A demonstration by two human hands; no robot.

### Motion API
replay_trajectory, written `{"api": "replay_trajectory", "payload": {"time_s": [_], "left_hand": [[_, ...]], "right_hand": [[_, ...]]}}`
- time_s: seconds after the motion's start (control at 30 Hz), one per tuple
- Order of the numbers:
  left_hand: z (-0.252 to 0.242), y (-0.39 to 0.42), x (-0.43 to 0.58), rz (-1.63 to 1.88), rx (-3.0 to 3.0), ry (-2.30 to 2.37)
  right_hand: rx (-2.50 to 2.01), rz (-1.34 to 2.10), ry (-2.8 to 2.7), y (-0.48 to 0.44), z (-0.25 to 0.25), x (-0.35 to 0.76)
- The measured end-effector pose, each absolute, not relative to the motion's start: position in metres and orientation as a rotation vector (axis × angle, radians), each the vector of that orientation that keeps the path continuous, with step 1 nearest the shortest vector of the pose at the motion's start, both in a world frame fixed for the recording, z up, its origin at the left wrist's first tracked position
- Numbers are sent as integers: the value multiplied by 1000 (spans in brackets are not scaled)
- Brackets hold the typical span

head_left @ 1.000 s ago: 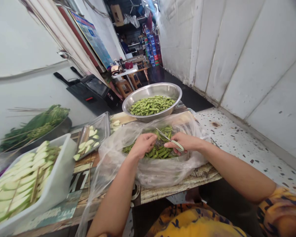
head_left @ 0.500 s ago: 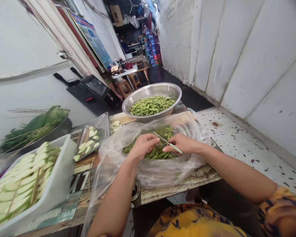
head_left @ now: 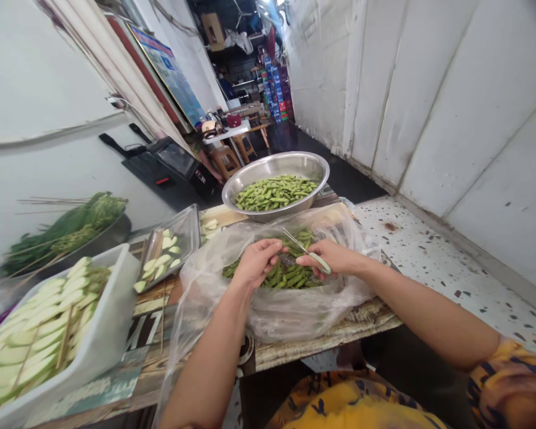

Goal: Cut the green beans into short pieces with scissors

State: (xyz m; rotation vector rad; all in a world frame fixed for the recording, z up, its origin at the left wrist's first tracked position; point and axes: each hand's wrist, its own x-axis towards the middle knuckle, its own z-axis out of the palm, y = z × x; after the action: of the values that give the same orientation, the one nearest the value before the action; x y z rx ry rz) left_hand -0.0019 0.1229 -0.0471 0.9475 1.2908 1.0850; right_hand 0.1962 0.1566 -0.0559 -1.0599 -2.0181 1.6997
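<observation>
My left hand (head_left: 259, 260) is closed in a pinch on a green bean pod over a heap of pods (head_left: 290, 275) lying in a clear plastic bag (head_left: 214, 280) on the table. My right hand (head_left: 333, 256) grips scissors (head_left: 306, 252) with pale green handles, their blades pointing up and left toward the left fingers. Beyond the bag stands a steel bowl (head_left: 315, 167) holding trimmed pods (head_left: 274, 192).
A white tray (head_left: 111, 322) of pale sliced vegetable on skewers sits front left. Behind it are a dark pan of green stalks (head_left: 67, 229) and a clear tray (head_left: 185, 229) with slices. The worn wooden table edge (head_left: 339, 333) runs before me. White wall panels stand at right.
My two hands shifted slightly over the pods; the scissors' blades tilted down, then back up. The view itself barely moved.
</observation>
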Motion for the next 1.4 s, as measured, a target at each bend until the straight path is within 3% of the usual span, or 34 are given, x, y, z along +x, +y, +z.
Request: {"api": "replay_trajectory", "payload": {"time_s": [0.23,0.7,0.8,0.9,1.07,1.27,1.4], "left_hand": [[-46,121,6,1148,859,1212],[-39,127,-8,1209,714,1251],[-44,126,-17,1058,1147,1643],[-50,123,-19,602,1662,2041],[-54,120,-16,239,1936,2217],[-52,118,-17,163,2065,2024],[-50,119,-14,470,1893,2036]], "right_hand": [[-964,1867,-1965,155,-58,195],[-1072,1681,-1848,163,-55,198],[-1072,1693,-1834,166,-58,198],[-1054,1689,-1866,165,-58,198],[-1054,1660,-1943,164,-56,199],[-1032,1712,-2064,161,-55,200],[-1058,1708,-2086,159,-54,199]]}}
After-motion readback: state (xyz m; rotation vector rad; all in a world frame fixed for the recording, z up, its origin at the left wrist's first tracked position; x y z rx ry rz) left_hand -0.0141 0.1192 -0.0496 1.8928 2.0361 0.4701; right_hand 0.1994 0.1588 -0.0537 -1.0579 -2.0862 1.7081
